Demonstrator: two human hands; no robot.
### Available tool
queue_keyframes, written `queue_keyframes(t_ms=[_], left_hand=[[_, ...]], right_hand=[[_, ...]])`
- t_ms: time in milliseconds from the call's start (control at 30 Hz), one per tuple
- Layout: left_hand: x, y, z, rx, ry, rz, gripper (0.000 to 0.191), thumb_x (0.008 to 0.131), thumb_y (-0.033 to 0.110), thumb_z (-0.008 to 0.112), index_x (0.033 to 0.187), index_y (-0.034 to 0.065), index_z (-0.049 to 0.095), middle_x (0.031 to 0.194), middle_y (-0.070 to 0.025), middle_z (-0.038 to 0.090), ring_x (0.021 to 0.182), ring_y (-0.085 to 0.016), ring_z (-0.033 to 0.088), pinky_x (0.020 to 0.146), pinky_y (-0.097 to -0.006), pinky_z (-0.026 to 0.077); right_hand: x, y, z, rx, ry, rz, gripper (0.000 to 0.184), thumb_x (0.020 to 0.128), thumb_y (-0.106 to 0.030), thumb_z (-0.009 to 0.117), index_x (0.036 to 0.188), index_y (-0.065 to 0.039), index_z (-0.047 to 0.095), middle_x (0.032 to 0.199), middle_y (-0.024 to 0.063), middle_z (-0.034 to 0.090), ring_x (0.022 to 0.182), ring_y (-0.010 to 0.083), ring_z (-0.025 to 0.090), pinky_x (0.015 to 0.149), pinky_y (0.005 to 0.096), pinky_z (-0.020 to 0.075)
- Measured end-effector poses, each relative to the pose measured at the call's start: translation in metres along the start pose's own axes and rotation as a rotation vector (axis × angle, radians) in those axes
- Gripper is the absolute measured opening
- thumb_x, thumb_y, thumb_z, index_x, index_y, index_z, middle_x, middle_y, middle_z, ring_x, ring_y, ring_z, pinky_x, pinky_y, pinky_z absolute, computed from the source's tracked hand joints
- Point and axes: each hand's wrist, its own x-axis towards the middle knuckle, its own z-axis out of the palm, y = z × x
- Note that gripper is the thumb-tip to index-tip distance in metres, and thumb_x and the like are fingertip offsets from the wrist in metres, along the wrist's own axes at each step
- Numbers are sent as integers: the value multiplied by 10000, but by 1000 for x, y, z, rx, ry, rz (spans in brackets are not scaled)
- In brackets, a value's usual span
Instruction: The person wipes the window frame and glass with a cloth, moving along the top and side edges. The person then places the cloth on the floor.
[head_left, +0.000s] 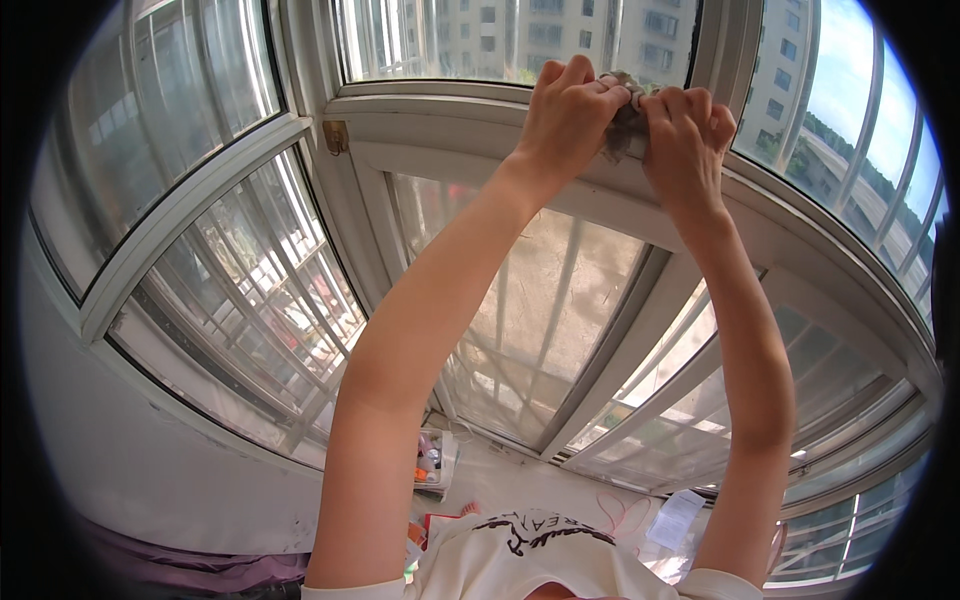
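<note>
Both arms reach up to the frame below the upper window pane (465, 37). A crumpled greyish cloth (619, 135) is bunched between my two hands, against the white window frame (450, 107). My left hand (574, 112) grips its left side, with the fingers curled over it. On the other side my right hand (686, 131) pinches the cloth with bent fingers. Part of the cloth hangs below the hands. Lower down, a sliding window pane (555, 285) shows smudges and cast shadows.
A brass-coloured latch (336, 137) sits on the frame at the left. Below, a container of small items (435, 457) stands on the white sill (495, 480). A sheet of paper (675, 519) and a pink cord (624, 514) lie to its right. Purple fabric (202, 562) is at lower left.
</note>
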Motion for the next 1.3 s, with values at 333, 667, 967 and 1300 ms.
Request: queue_keyframes(t_ms=[333, 667, 967, 1300], left_hand=[[-1, -42, -13, 81, -172, 123, 232, 643, 122, 731, 867, 181, 722, 677, 48, 609, 830, -136, 504, 821, -312, 323], [-36, -125, -45, 84, -145, 12, 171, 708, 142, 704, 864, 204, 735, 684, 27, 545, 794, -135, 496, 832, -298, 338], [-67, -199, -77, 203, -211, -51, 191, 752, 148, 693, 917, 238, 726, 701, 4, 517, 754, -149, 513, 806, -318, 390], [-95, -262, -99, 280, -199, -178, 157, 753, 175, 704, 886, 251, 736, 738, 2, 506, 753, -175, 481, 797, -296, 374]], right_hand=[[26, -37, 7, 16, -139, 10, 280, 605, 10, 667, 875, -61, 647, 895, 35, 580, 1012, 196, 486, 929, 398, 278], [65, -100, 57, 194, -62, -37, 238, 625, 4, 652, 852, -65, 675, 848, 28, 602, 998, 194, 500, 905, 404, 285], [96, -151, 92, 268, -49, 14, 114, 750, -67, 628, 835, -69, 703, 843, 9, 611, 979, 176, 499, 905, 417, 261], [133, -209, 120, 271, -104, -51, 125, 740, -59, 605, 750, -120, 713, 842, 1, 616, 1011, 166, 487, 939, 396, 247]])
